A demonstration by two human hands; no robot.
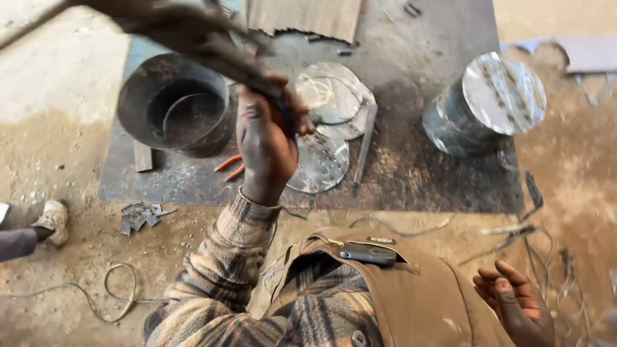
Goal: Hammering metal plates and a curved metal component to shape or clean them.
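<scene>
My left hand is closed around the handle of a long dark metal tool that runs up and to the left and is blurred. It hovers over a perforated round metal disc and other shiny discs lying on a dark steel plate. My right hand hangs at the lower right, fingers apart and holding nothing. A dark phone sticks out of my brown vest pocket.
A dark metal cylinder stands left of my hand, with red-handled pliers below it. A shiny cylinder capped with a disc lies at the right. A thin metal bar, metal scraps, loose wire and another person's shoe are around.
</scene>
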